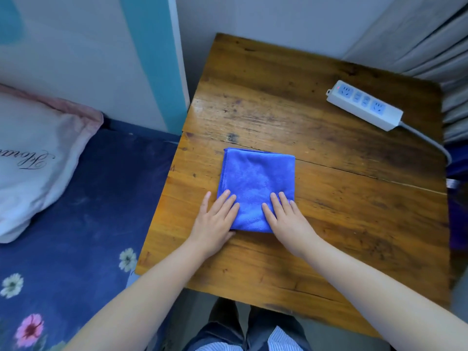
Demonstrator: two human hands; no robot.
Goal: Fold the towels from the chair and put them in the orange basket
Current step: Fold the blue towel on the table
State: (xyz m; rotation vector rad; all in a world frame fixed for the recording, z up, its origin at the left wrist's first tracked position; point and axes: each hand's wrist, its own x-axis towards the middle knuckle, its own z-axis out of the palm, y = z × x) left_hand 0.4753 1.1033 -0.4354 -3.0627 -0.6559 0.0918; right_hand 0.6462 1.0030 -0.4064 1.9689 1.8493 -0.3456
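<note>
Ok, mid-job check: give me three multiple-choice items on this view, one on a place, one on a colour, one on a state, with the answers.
1. Where does the power strip lie?
A. on the bed
B. on the table's far right part
C. on the towel

2. What colour is the towel?
A. blue
B. orange
C. white

3. How are the hands on the towel?
A. both flat
B. both fists
C. one lifted

Answers:
1 B, it lies on the table near the far right corner.
2 A, the folded cloth is blue.
3 A, left hand and right hand press its near edge with straight fingers.
</note>
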